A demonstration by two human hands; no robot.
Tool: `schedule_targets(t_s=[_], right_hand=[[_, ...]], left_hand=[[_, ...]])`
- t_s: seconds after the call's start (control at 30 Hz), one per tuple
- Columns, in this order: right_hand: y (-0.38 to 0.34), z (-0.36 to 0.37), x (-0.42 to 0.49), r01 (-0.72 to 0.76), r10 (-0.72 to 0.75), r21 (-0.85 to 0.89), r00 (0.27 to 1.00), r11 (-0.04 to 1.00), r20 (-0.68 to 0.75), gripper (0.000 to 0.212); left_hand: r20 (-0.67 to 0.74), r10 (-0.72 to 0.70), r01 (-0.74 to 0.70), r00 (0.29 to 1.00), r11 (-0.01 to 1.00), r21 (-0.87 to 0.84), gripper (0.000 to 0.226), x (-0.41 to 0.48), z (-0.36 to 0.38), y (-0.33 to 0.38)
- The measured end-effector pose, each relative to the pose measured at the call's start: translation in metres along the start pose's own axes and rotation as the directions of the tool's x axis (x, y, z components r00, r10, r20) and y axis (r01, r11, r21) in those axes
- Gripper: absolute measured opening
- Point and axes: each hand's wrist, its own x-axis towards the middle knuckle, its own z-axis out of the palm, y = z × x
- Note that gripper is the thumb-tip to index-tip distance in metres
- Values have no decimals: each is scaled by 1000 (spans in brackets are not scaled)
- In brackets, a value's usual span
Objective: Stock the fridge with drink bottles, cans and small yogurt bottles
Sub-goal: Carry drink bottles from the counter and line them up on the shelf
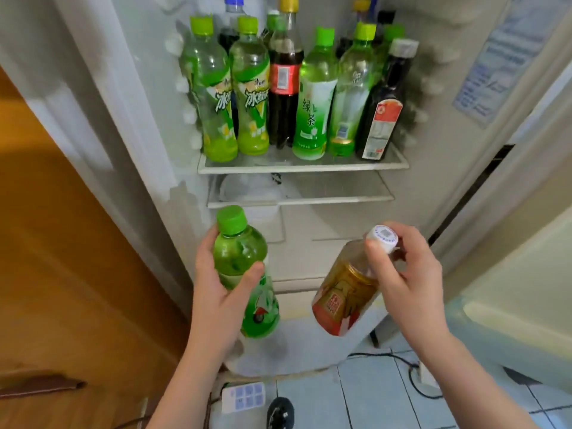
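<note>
My left hand (221,292) grips a green tea bottle (247,274) with a green cap, held upright below the fridge shelves. My right hand (408,274) holds a gold-and-red labelled bottle (343,292) by its white cap, and the bottle hangs tilted with its base toward the left. Both bottles are in front of the open fridge, under the glass shelf (303,166). That shelf carries several upright bottles: green ones (250,88), a dark cola bottle (284,82) and a dark bottle with a white cap (383,106).
A second, lower glass shelf (309,199) has a white bag on its left part. The open fridge door (510,72) stands at the right, a wooden door (62,243) at the left. A power strip (244,396) and black cables lie on the tiled floor.
</note>
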Motion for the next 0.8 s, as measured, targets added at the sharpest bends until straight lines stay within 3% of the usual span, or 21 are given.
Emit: schedule_targets(t_s=[0.2,0.47,0.53,0.8], right_hand=[[-11,21,80,52,-45,40,985,998,-164,17],[-22,39,158,164,-161,-14,942,986,-293,9],[-21,41,171,180,-174,-9,936,984,-307,6],[-15,45,207,179,-173,-11,929,984,-328,39]], left_hand=[[99,139,-124,985,982,-143,63,112,21,21],[20,347,-344,938,935,-91,65,199,62,37],[21,362,-360,932,932,-47,65,210,75,39],[-42,308,-305,951,951,57,73,236,115,29]])
